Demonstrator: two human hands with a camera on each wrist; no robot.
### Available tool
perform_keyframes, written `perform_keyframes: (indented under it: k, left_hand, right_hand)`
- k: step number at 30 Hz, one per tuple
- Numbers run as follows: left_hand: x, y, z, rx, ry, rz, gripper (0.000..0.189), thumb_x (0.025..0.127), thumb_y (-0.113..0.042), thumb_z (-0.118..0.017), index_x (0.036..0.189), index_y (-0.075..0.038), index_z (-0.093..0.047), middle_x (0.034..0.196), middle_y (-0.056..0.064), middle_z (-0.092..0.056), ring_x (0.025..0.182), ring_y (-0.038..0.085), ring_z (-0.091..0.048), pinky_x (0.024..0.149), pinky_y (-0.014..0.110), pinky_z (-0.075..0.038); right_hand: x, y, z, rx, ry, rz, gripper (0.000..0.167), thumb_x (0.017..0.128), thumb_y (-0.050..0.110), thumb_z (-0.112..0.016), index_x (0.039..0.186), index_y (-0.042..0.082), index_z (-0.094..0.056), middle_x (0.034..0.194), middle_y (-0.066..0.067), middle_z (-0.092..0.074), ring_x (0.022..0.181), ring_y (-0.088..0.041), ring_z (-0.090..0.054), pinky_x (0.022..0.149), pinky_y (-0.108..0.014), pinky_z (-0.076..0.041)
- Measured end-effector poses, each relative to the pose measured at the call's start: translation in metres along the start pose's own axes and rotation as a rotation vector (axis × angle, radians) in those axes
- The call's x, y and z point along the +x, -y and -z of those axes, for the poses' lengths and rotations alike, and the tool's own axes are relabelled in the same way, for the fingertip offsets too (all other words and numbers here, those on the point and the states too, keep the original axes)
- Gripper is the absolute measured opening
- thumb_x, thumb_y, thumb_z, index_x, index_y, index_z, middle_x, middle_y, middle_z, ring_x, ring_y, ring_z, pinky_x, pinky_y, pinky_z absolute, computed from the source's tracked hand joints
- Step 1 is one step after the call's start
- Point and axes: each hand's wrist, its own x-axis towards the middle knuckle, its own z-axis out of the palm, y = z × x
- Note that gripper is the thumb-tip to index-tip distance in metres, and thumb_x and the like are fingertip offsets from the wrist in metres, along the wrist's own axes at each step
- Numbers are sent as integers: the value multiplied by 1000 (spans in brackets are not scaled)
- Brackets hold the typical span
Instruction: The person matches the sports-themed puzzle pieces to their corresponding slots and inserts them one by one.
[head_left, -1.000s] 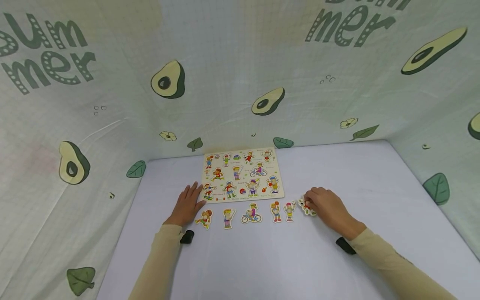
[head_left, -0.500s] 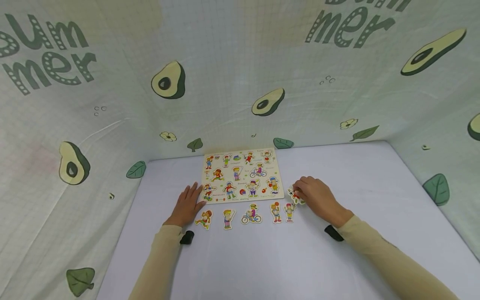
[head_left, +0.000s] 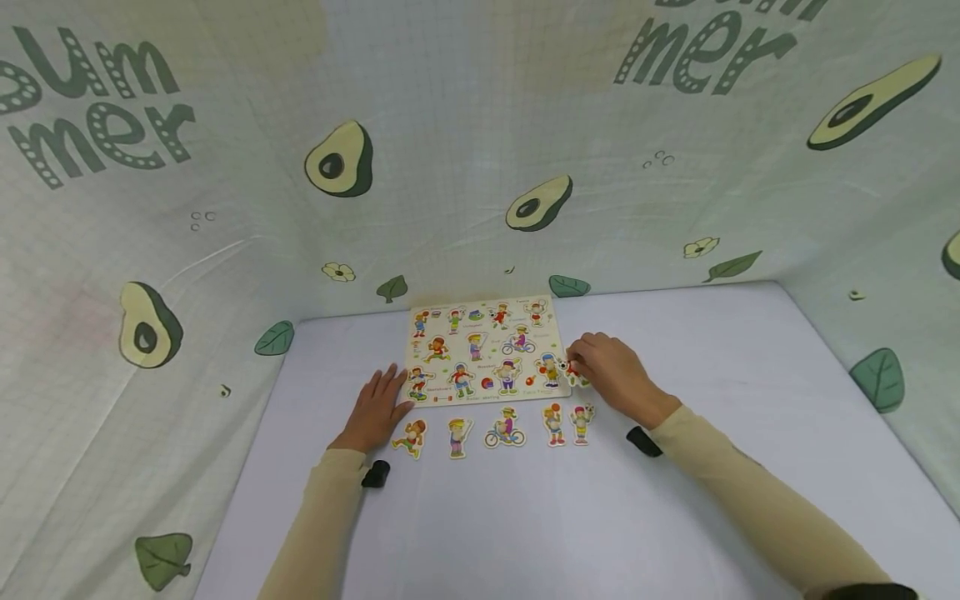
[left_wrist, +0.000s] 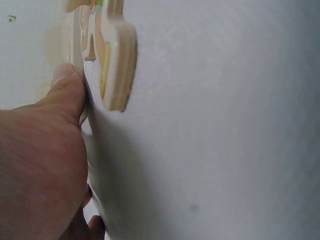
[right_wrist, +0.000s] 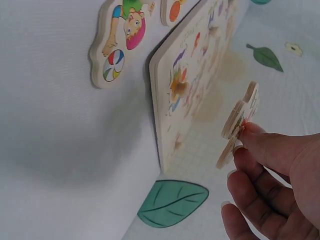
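Observation:
My right hand [head_left: 618,379] pinches a wooden puzzle piece of a football player [head_left: 576,377] between thumb and fingers. It holds that piece at the right edge of the puzzle board [head_left: 457,348]; in the right wrist view the piece [right_wrist: 241,117] is raised apart from the board. My left hand [head_left: 372,410] lies with extended fingers at the board's left edge, its thumb [left_wrist: 67,90] touching the edge. Printed sports figures cover the board; whether each is a piece or a recess is too small to tell.
Loose pieces lie in a row before the board: a runner [head_left: 410,438], a golfer [head_left: 459,437], a cyclist [head_left: 505,427], a basketball player [head_left: 553,423] and a pink-capped ball player [head_left: 581,423]. Behind the white table [head_left: 480,533] hangs an avocado-print cloth [head_left: 435,167].
My right hand has carried the football player piece left and away from me, from beside the row of loose pieces to the board's right edge. My left hand has stayed in place.

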Motion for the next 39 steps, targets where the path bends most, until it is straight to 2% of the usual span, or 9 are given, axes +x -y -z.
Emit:
perform_keyframes:
  k: [20,28,39]
  left_hand:
    - [-4,-6,5,8,-4,2,67,111,-29,-56,166,-1,-28,175,23,-15,161,49,-7,130,63,-7]
    - [-2,-3,3,-4,-16,-17,67,111,-28,-56,165,0,-29,174,24,-17,161,49,-9,130,65,-9]
    - [0,5,-4,-13,-61,-47,68,110,-32,-56,164,0,-31,173,25,-20,160,50,-12,129,67,-12]
  right_hand:
    - [53,5,-16,111,12,-15,10,96,6,-78,105,4,-75,100,-9,-73,93,-26,-67,83,-42,-58]
    - [69,7,-24,147,9,-16,7,97,5,-77,104,4,-74,102,-10,-73,96,-28,-67,85,-43,-59]
    - [103,12,-34,173,54,-41,6,101,7,-72,105,3,-75,102,-11,-73,97,-28,-67,86,-43,-59]
